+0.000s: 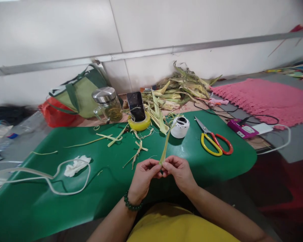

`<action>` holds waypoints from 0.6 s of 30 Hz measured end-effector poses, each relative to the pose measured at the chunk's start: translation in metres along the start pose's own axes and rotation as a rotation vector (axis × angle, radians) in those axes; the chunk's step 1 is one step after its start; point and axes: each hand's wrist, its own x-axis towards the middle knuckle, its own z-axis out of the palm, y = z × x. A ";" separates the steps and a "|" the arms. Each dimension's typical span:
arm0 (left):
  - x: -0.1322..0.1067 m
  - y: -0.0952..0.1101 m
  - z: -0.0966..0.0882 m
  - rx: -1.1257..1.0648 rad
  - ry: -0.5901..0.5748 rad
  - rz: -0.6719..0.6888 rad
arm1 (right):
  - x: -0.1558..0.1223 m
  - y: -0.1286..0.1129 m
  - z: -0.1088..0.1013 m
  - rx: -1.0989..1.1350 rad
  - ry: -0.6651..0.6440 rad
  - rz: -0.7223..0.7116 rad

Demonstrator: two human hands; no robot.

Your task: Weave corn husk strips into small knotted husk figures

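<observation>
Between them, my left hand (147, 174) and my right hand (180, 172) pinch the lower end of a green corn husk strip (165, 148), close to the table's front edge. The strip points up and away from me, its tip near a white pot (179, 127) with openings in its top. Just beyond my left hand lies a knotted husk figure (139, 149). Scissors (212, 137) with one yellow and one red handle rest to the right, blades apart. What my fingertips cover at the strip's base is hidden.
A phone (135, 106) leans in a yellow tape roll (139, 124), beside a glass jar mug (111, 109). Corn husks (184, 85) are heaped at the back. A white cable (68, 192) loops around a crumpled tissue (77, 166) at left. A purple power strip (242, 128) sits right.
</observation>
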 end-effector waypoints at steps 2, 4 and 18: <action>-0.001 -0.001 0.001 -0.022 0.011 0.026 | -0.001 0.001 0.001 0.007 -0.007 -0.006; -0.002 -0.001 0.002 -0.055 0.007 0.005 | -0.002 0.001 0.000 0.010 -0.036 -0.010; -0.005 0.012 -0.003 -0.182 0.059 -0.122 | 0.013 -0.071 -0.155 -1.569 0.608 -0.550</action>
